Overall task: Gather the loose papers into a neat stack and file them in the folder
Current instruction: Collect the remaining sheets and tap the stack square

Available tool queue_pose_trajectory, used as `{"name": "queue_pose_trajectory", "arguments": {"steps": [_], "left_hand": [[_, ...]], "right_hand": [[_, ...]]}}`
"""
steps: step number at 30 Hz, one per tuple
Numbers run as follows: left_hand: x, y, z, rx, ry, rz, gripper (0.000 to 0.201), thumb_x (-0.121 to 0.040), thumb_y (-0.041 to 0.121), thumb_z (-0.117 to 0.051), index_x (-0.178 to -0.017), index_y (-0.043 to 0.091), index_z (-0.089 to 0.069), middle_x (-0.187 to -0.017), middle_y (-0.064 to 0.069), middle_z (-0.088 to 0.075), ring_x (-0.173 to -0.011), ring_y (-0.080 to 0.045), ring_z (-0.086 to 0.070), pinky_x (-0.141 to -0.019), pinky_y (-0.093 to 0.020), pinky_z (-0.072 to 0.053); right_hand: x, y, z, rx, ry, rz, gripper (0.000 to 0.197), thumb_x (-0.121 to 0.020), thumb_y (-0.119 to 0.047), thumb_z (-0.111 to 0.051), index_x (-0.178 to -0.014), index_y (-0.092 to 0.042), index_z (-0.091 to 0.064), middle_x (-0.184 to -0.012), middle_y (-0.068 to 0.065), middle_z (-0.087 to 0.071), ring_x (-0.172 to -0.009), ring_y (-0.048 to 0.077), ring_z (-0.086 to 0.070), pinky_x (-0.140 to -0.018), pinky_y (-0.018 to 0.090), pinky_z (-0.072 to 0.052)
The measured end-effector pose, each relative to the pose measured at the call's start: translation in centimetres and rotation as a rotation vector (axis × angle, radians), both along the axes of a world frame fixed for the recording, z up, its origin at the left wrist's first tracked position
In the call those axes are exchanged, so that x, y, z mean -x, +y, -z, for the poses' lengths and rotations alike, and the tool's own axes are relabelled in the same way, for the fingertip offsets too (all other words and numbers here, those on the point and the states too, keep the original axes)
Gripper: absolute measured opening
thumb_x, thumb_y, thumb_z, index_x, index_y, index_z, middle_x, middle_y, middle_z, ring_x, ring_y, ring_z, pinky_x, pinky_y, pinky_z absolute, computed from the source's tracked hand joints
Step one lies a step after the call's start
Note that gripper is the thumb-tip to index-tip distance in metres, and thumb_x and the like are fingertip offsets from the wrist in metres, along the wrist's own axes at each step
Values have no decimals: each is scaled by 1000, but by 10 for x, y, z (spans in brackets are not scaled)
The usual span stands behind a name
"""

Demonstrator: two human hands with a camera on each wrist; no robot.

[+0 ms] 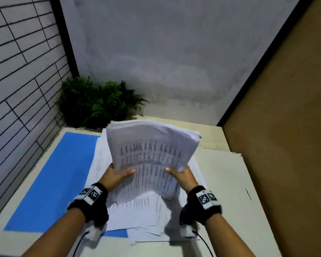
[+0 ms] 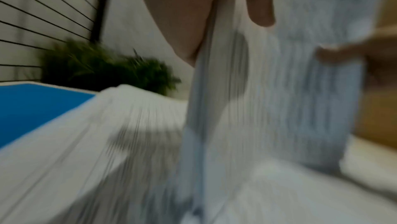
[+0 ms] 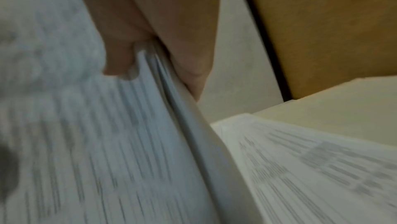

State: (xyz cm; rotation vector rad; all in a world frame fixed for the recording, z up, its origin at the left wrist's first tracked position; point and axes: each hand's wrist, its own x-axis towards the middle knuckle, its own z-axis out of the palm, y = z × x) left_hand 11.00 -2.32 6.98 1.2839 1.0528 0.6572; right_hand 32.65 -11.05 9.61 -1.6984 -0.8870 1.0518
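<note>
No legible text on papers (image 1: 152, 154)

You hold the stack of papers (image 1: 152, 156) up between your hands, left hand (image 1: 115, 176) at its left edge, right hand (image 1: 183, 176) at its right. Under it more sheets (image 1: 137, 214) lie spread on the surface (image 1: 228, 182), partly over the folder (image 1: 50, 182) (which reaches out to your left). The plant (image 1: 96, 102) stands behind, in the far left corner.

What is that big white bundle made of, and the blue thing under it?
The bundle looks like thin matte printer paper: its sheets bend and carry printed lines. The blue thing lies flat and evenly coloured, maybe a card or plastic folder; I cannot tell which.
</note>
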Motion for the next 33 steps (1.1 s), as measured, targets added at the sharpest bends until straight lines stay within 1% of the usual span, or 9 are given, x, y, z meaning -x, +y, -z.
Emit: {"name": "queue_pose_trajectory", "arguments": {"steps": [3, 6, 9, 11, 14, 19, 23, 27, 33], "left_hand": [[-7, -15, 19, 66, 144, 6, 25, -84, 21, -60, -98, 16, -39, -96, -5, -57, -91, -20, -54, -91, -32, -40], [3, -3, 15, -30, 195, -13, 47, -80, 47, -57, -104, 7, -52, -100, -6, -63, -93, -22, -58, -85, -37, -49], [24, 13, 8, -87, 270, -64, 28, -85, 27, -58, -65, 11, -45, -52, -1, -39, -51, -18, -38, -48, -26, -29], [39, 21, 6, -89, 320, -117, 35, -87, 16, -56, -59, 14, -35, -50, -1, -28, -48, -15, -27, -49, -27, -22], [64, 25, 7, -121, 403, -211, 36, -86, 13, -57, -59, 13, -33, -52, -2, -27, -49, -15, -27, -50, -29, -20], [89, 18, 12, -85, 439, -247, 34, -87, 13, -56, -59, 12, -37, -55, -2, -30, -50, -16, -30, -50, -28, -24], [99, 15, 20, -46, 455, -239, 29, -87, 16, -57, -63, 8, -42, -56, -5, -34, -52, -17, -35, -52, -28, -27], [106, 12, 27, 3, 422, -235, 25, -87, 17, -57, -78, -6, -54, -69, -14, -47, -63, -21, -46, -59, -31, -37], [106, 6, 32, 31, 376, -247, 23, -86, 18, -58, -94, -3, -59, -81, -15, -57, -77, -28, -56, -72, -38, -45]], "right_hand": [[11, 12, 30, 145, -87, 80, 15, -80, -14, -68, -80, -1, -59, -84, 20, -64, -78, 30, -63, -77, 35, -52], [11, 19, 28, 64, -31, 44, 10, -82, -17, -66, -83, -11, -58, -82, 7, -62, -76, 22, -60, -64, 17, -51], [-34, 15, 38, 135, -159, 153, 35, -86, -23, -61, -118, -8, -54, -116, 10, -57, -106, 24, -55, -82, 23, -45], [-76, 6, 51, 416, -333, 250, 59, -83, -32, -64, -133, -8, -43, -137, 15, -45, -125, 32, -44, -99, 37, -40], [-103, -17, 65, 813, -419, 180, 75, -80, -41, -65, -140, -11, -32, -146, 20, -31, -131, 41, -35, -105, 49, -36], [-78, -17, 84, 705, -181, 187, 85, -70, -31, -76, -137, 0, -34, -134, 19, -51, -116, 37, -53, -91, 37, -46], [-62, -3, 91, 668, -151, 136, 73, -69, -25, -79, -125, 8, -45, -98, 19, -62, -87, 31, -61, -72, 32, -47], [-63, 3, 82, 613, -141, 72, 55, -77, -8, -71, -122, 10, -46, -104, 22, -61, -94, 32, -59, -80, 34, -45], [-56, 3, 66, 577, -260, -13, 16, -85, -13, -62, -85, 1, -54, -75, 11, -54, -65, 23, -51, -55, 22, -42]]}}
